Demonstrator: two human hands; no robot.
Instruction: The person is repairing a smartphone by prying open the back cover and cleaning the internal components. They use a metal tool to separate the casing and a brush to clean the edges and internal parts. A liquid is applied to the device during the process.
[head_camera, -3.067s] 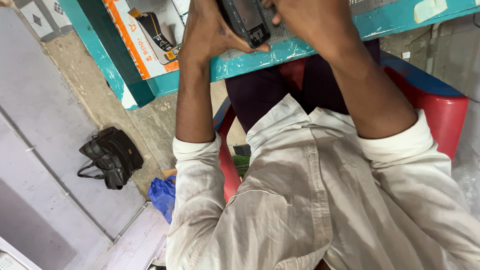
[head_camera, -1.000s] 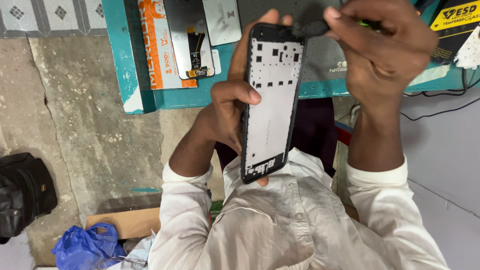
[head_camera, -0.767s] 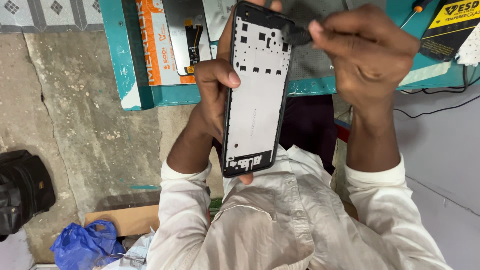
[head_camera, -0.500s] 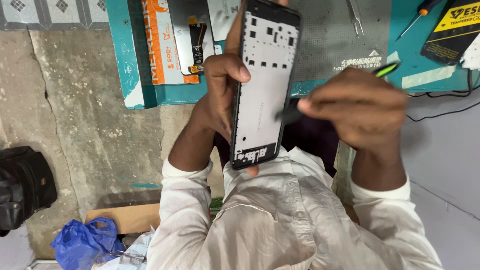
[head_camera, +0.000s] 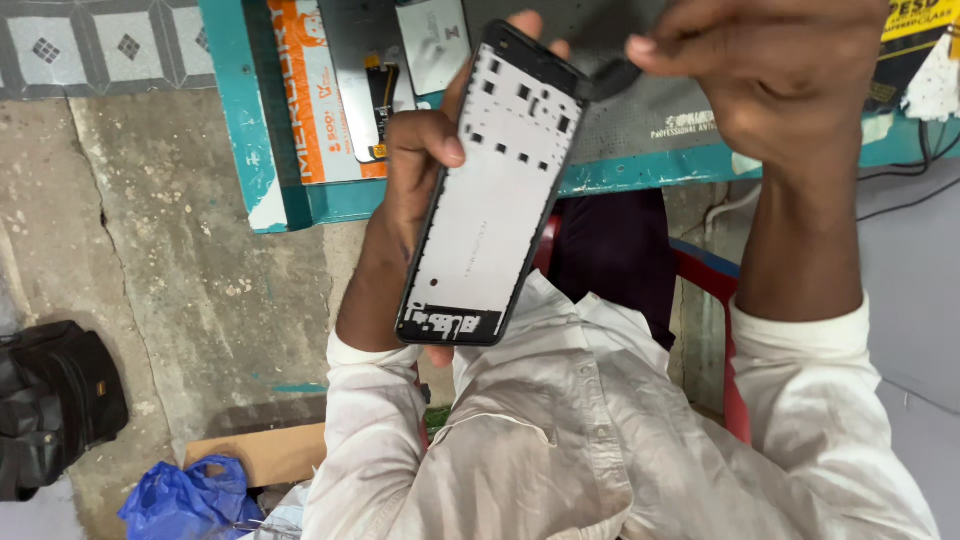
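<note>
A rough grey concrete floor (head_camera: 170, 230), cracked and speckled, is seen on the left, bordered at the top by a strip of patterned grey tiles (head_camera: 95, 45). A teal-edged worktable (head_camera: 250, 130) is set across the top of the view and is covered by a dark grey mat (head_camera: 660, 110), while a red plastic chair (head_camera: 715, 300) is partly seen below it. A black bag (head_camera: 50, 400), a blue plastic bag (head_camera: 185, 495) and a piece of brown cardboard (head_camera: 270, 450) are left on the floor at the lower left, and black cables (head_camera: 905, 180) are draped from the table at the right; the scene is evenly and softly lit.
</note>
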